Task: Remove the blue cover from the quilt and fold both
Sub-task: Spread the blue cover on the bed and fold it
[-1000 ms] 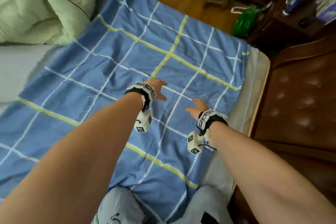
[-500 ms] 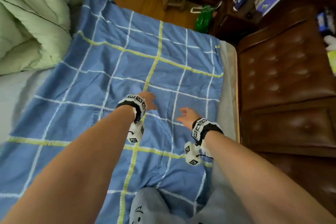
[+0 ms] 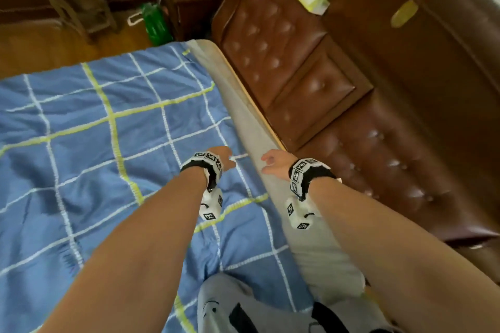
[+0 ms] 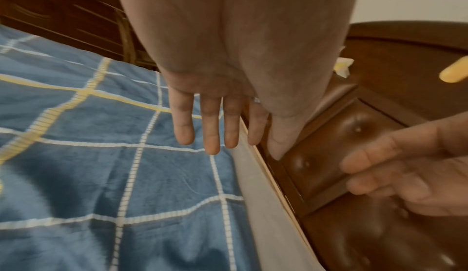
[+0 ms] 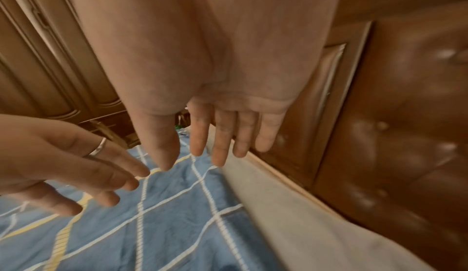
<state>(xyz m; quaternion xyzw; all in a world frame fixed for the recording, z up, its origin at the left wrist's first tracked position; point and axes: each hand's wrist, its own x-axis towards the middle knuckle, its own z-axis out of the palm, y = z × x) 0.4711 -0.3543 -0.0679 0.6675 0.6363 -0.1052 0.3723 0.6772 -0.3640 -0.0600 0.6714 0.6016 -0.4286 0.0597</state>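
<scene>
**Blue cover lies flat as both hands hover at its edge**

Blue cover [image 3: 113, 159], checked with white and yellow-green lines, is spread flat across the bed, its right-hand edge running alongside a bare strip of pale sheet [image 3: 259, 127] next to a brown tufted leather headboard [image 3: 319, 94]. The person's left hand [image 3: 220, 157] is held above the cover close to that edge, fingers [image 4: 210, 131] straight and slightly apart, holding nothing; a ring [image 5: 97, 148] shows on one finger. The right hand [image 3: 276, 165] is stretched out just beside it over the pale strip, fingers [image 5: 220, 141] likewise extended and loose, with nothing in its grasp. Whether either hand touches the fabric cannot be told from these views. Both wrists carry black bands fitted with white marker cubes [image 3: 211, 205]. Grey trousers [image 3: 243, 305] show at the bottom of the head view. Beyond the bed, a green bag [image 3: 155, 21] stands on the wooden floor [image 3: 40, 46] beside dark furniture.
</scene>
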